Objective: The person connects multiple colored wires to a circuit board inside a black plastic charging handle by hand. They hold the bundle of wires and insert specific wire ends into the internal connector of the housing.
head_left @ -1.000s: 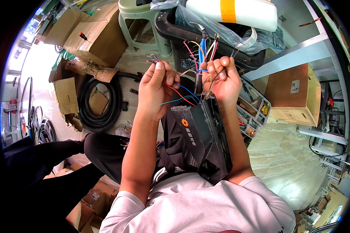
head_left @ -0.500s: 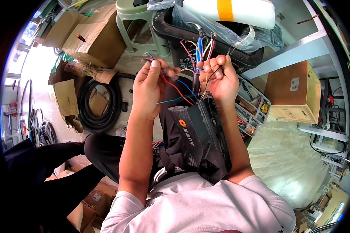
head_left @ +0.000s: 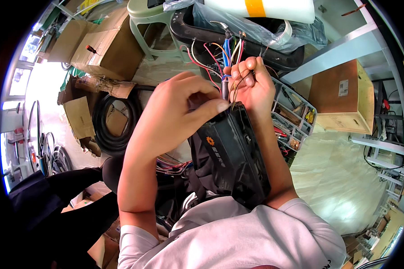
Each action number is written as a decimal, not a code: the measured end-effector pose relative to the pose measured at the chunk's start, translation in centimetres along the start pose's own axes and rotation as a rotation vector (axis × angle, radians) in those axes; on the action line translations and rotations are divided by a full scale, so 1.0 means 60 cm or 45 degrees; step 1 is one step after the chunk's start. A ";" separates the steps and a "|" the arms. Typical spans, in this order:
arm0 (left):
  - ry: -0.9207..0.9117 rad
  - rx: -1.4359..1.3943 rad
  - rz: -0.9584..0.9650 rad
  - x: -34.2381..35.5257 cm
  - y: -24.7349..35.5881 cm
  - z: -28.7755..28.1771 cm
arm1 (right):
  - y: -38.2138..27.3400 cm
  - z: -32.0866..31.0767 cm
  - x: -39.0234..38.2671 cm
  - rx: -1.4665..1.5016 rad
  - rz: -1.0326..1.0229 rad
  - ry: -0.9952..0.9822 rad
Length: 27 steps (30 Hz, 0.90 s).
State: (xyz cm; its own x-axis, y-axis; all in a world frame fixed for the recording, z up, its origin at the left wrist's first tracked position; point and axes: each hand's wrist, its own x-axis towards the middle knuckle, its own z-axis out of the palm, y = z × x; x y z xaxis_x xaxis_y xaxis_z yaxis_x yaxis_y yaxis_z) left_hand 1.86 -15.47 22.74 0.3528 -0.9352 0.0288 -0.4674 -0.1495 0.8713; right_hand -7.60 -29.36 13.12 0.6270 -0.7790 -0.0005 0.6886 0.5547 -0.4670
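A black box-shaped device with an orange emblem leans across my lap, its far end pointing away from me. Thin wires and a dark sheathed cable come out at that end. The cable fans into blue, red, white and yellow wires. My left hand is bent over the device's far left corner, thumb along its top edge; the fingers are curled and their tips partly hidden. My right hand is closed beside the cable, pinching a thin dark wire between thumb and fingers.
Beyond my hands stands a black bin with plastic bags and a white roll. A tool organizer lies right of my right forearm, near a wooden box. At left are a coiled black hose, cardboard boxes and a stool.
My left hand has moved right and down from the loose red, blue and green wires' ends to the device's far end, now covering those wires. My right hand has barely moved.
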 end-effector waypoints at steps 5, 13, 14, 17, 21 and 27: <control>-0.219 0.161 -0.096 0.046 0.009 0.016 | -0.005 0.007 -0.004 -0.041 0.005 0.023; -0.366 0.328 -0.095 0.074 -0.001 0.019 | -0.007 0.010 -0.003 -0.094 0.000 0.001; -0.397 0.322 -0.127 0.077 0.003 0.019 | -0.007 0.008 -0.003 -0.087 0.008 0.009; -0.469 0.300 -0.181 0.084 0.016 0.015 | -0.006 0.010 -0.003 -0.065 0.022 0.042; -0.503 0.282 -0.168 0.085 0.014 0.008 | -0.006 0.014 -0.006 -0.084 0.013 0.067; -0.483 0.196 -0.184 0.076 0.009 -0.001 | -0.004 0.017 -0.007 -0.045 -0.005 0.083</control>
State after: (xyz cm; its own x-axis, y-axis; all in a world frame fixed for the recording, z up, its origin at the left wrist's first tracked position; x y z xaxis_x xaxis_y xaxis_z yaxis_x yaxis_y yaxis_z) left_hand 3.27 -19.80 23.40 0.1144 -0.9485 -0.2954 -0.5606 -0.3071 0.7690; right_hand -7.68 -28.86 14.17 0.5984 -0.7993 -0.0554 0.6772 0.5414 -0.4983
